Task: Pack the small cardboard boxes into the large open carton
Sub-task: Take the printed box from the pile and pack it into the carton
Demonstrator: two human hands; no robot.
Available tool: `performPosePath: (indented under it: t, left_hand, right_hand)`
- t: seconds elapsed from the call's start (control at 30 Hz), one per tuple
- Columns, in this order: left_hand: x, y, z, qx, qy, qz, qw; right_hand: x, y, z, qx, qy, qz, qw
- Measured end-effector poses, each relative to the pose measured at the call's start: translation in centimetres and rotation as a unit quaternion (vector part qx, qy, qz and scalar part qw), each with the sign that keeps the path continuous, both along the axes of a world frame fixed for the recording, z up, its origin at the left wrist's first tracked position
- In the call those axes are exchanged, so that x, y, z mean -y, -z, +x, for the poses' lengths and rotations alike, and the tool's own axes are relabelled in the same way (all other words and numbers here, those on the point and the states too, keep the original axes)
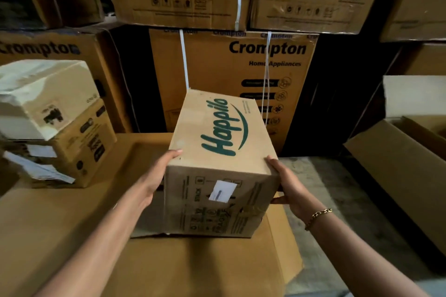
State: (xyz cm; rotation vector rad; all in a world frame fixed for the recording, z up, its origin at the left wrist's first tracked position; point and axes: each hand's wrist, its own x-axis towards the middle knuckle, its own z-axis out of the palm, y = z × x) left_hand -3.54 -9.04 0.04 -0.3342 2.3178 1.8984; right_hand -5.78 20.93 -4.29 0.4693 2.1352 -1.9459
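I hold a brown cardboard box [217, 164] with green "Happilo" lettering on top and a white label on its near face. My left hand [156, 176] presses its left side and my right hand [287, 183] grips its right side, a gold bracelet on that wrist. The box hangs over the large open carton [72, 212], whose flaps spread out flat around a dark opening under the box. What lies inside the carton is hidden.
Two small boxes are stacked at the left: a whitish one [45, 96] on a brown printed one [82, 149]. Tall "Crompton" cartons [231, 75] wall the back. Another open carton [405, 164] stands at the right, with grey floor [325, 200] between.
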Motion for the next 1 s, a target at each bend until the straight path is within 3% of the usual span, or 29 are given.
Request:
performPosePath:
  t: [0.3, 0.4, 0.43, 0.53, 0.67, 0.73, 0.9, 1.0]
  left_hand:
    - [-11.6, -1.9, -2.3, -0.031, 0.097, -0.021, 0.995]
    - [-17.2, -1.7, -3.3, -0.068, 0.118, -0.111, 0.985]
    - [-19.4, -1.8, -3.4, -0.088, 0.131, -0.178, 0.971]
    - [-26.7, -1.4, -2.7, -0.152, 0.184, -0.389, 0.890]
    - [-34.4, 2.1, -2.4, -0.201, 0.196, -0.517, 0.809]
    - [-37.1, 4.5, -1.9, -0.235, 0.201, -0.538, 0.785]
    - [-42.1, 6.2, 0.8, -0.225, 0.270, -0.535, 0.768]
    - [-42.6, 4.0, 1.9, -0.315, 0.217, -0.520, 0.764]
  right_hand:
    - [-11.1, 1.0, 2.0, -0.008, 0.151, -0.135, 0.979]
    - [-15.6, 3.3, 2.4, 0.016, 0.167, -0.200, 0.965]
    - [-17.1, 4.4, 2.5, 0.026, 0.170, -0.206, 0.963]
    - [-22.2, 7.6, 2.5, 0.068, 0.192, -0.172, 0.964]
    - [-29.3, 11.3, 2.1, 0.134, 0.179, -0.086, 0.971]
    - [-31.8, 12.1, 2.3, 0.161, 0.147, -0.059, 0.974]
    - [-35.9, 12.2, 3.4, 0.186, 0.059, -0.062, 0.979]
    - [-37.4, 11.4, 3.3, 0.180, 0.031, -0.120, 0.976]
